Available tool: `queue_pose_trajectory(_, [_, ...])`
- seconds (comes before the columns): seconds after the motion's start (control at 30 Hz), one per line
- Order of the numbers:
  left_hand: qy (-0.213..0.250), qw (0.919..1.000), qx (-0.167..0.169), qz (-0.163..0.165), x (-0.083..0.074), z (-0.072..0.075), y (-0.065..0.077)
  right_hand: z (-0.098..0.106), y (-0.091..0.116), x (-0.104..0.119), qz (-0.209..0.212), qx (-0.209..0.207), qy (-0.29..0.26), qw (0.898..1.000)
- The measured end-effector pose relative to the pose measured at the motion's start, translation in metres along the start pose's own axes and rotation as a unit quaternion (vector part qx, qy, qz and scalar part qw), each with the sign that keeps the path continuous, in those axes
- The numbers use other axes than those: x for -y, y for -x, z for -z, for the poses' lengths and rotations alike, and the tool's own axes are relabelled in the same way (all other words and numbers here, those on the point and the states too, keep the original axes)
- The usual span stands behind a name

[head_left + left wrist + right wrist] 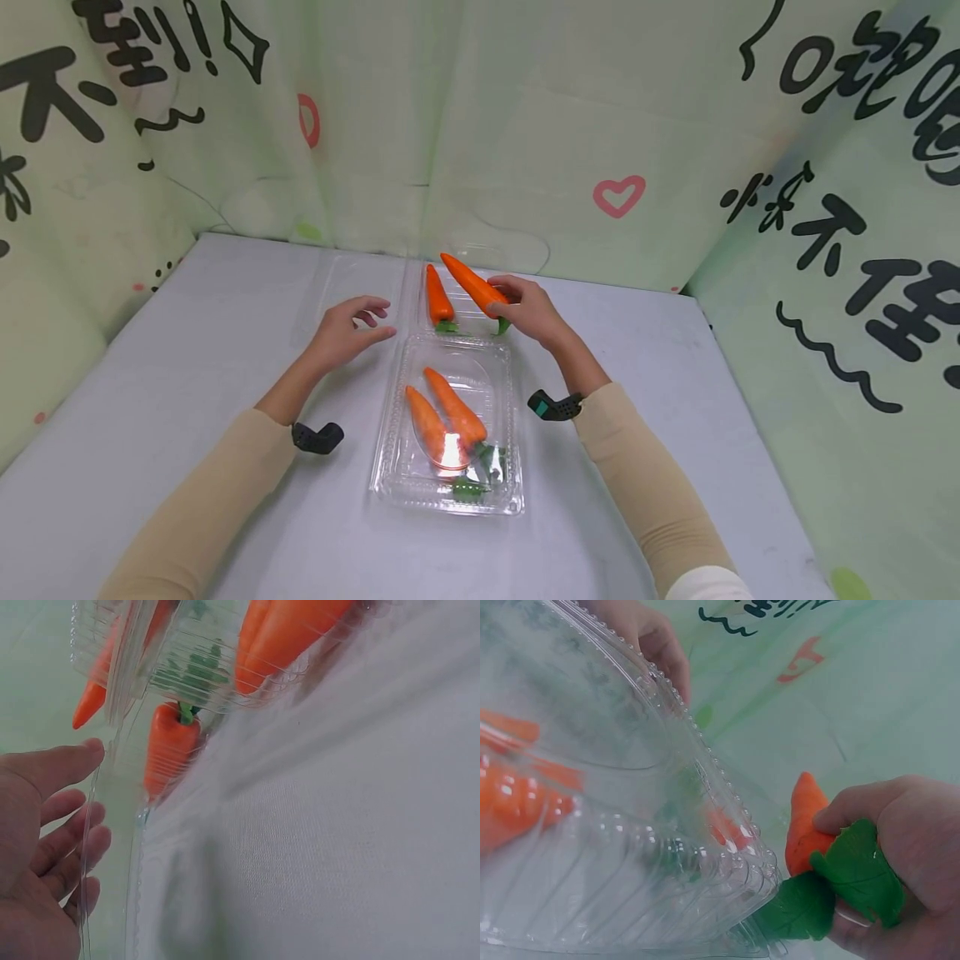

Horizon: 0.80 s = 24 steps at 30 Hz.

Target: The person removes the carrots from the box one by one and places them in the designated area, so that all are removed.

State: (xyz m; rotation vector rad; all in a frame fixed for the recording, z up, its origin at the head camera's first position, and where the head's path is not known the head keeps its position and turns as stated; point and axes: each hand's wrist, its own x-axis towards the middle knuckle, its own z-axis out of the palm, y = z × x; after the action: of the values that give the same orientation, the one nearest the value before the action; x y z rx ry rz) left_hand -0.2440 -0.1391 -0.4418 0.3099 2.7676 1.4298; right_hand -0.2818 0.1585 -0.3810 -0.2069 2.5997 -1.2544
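My right hand [527,308] pinches an orange carrot [472,282] near its green top, thumb and fingers on either side, over the far clear plastic box [472,315]. In the right wrist view the leaves [866,870] show below my thumb. Another carrot [438,296] lies inside that box. To its left, my left hand [352,327] holds nothing, fingers loosely bent beside the box's open lid [341,279]; the left wrist view shows the thumb [71,763] near a clear plastic edge. A nearer clear box [390,450] with its lid down contains two carrots [454,407].
Both boxes stand on a white-covered table [247,350], one behind the other. A pale green curtain [510,125] with black writing and pink hearts hangs behind the table and along both sides. A dark wrist device [555,406] sits on my right forearm.
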Motion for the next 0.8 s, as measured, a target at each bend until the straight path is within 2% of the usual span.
queue_pose_trajectory(0.8, [-0.013,0.9996,0.005,0.023,-0.0031,-0.0079,-0.0036,0.0029,0.0058,-0.0069,0.009,-0.008,-0.005,1.000])
